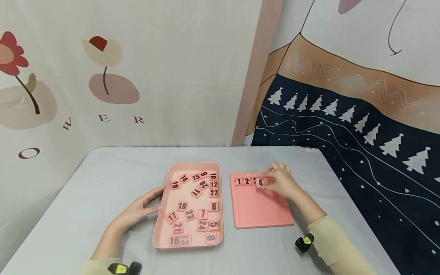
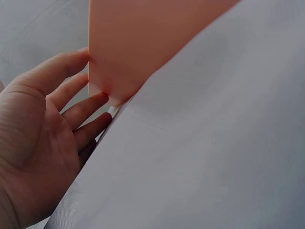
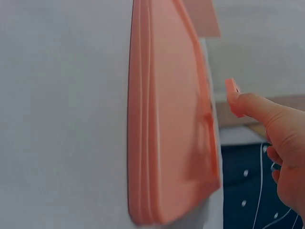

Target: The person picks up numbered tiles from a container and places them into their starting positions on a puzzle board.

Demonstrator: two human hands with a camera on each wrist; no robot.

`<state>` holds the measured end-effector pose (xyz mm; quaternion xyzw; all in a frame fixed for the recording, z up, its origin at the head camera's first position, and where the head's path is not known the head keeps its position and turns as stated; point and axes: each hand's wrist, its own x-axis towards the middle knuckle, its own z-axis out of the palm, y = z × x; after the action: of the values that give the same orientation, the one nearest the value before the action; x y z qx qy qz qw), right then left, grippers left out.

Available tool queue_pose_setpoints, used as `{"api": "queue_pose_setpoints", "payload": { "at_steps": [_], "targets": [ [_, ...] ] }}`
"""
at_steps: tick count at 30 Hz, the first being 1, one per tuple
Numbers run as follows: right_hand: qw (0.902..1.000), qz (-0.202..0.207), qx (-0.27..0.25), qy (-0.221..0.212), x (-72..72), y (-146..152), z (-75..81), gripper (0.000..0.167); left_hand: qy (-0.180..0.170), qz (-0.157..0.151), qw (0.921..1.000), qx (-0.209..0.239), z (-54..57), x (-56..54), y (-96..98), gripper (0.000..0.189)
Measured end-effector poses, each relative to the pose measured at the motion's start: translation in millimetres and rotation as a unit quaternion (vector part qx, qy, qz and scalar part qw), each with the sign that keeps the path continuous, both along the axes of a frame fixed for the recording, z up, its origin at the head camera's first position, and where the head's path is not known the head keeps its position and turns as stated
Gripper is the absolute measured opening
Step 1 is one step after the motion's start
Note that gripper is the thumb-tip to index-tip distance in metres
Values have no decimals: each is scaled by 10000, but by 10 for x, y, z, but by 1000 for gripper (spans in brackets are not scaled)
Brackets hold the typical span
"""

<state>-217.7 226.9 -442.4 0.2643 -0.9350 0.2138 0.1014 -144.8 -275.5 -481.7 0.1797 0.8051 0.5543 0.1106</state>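
My right hand [image 1: 280, 181] pinches a pink number tile marked 4 [image 1: 260, 183] over the top row of a pink board [image 1: 262, 212]. Tiles 1 [image 1: 238, 181], 2 [image 1: 246, 181] and a partly covered 3 sit side by side in that row. In the right wrist view the tile [image 3: 233, 98] shows edge-on between thumb and finger, above the board [image 3: 176, 109]. My left hand [image 1: 139, 208] touches the left side of a pink tray [image 1: 160, 229] with its fingers fairly straight. The left wrist view shows those fingertips against the tray wall [image 2: 138, 43].
Several loose number tiles lie scattered in the tray, some turned sideways, such as 18 [image 1: 182, 206] and 22 [image 1: 214, 193]. A white cloth covers the table [image 1: 113, 168]. Behind it hangs a printed curtain [image 1: 189, 76], and a dark tree-patterned cloth [image 1: 343, 130] is at the right.
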Motion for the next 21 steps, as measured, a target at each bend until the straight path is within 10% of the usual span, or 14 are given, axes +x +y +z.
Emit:
{"api": "queue_pose_setpoints", "payload": {
  "at_steps": [21],
  "targets": [
    [9968,-464,503,-416,-218,151,-175,31,-2,36,10000,-63,6,8,10,64]
  ]
}}
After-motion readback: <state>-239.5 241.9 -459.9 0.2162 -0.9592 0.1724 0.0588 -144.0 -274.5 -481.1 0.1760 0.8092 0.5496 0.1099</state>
